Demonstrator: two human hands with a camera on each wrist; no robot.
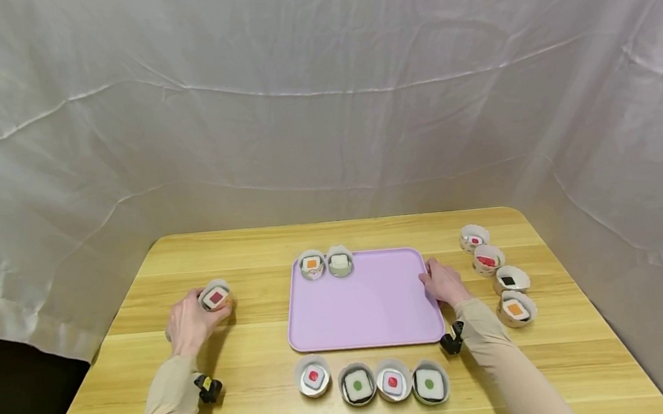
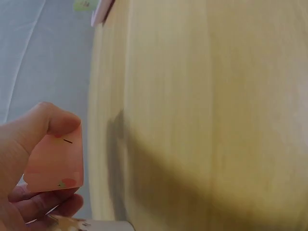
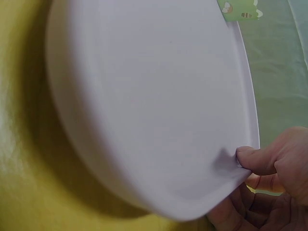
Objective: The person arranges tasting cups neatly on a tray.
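On the left, my left hand holds a paper cup with its thumb and fingers around the side. Inside the cup sits a white square sushi piece with a dark red centre. Up close, the left wrist view shows the cup's pink wall between thumb and fingers. A second, pale printed cup shows below those fingers, mostly out of frame. My right hand grips the right rim of a lilac tray. In the right wrist view its thumb presses on the rim, fingers below.
Two cups with sushi pieces, one orange-centred and one plain white, stand at the tray's back left corner. Several filled cups line the front, including a red-centred one. Several more, like the orange-centred cup, stand along the right.
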